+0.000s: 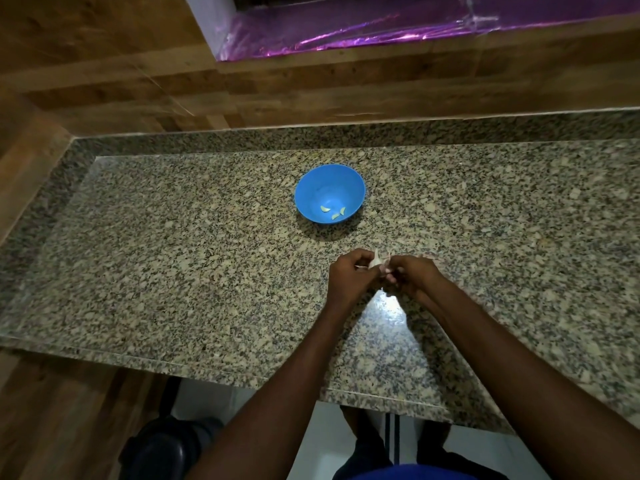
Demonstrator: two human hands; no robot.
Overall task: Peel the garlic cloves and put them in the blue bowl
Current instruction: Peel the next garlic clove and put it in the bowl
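A blue bowl (329, 178) stands on the granite counter (173, 258), with three pale peeled garlic cloves (333, 212) lying at its near inner side. In front of the bowl, both hands meet above the counter. My left hand (348, 280) holds a white garlic piece (375, 262) with papery skin sticking up. My right hand (412, 277) pinches the same garlic from the right side. Most of the garlic is hidden between the fingers.
The counter has a raised granite lip at the back and left, with wood-panelled wall (138, 71) behind. A purple shiny sill (381, 32) is up at the back. Below the counter's front edge are a dark round object (162, 448) and white floor.
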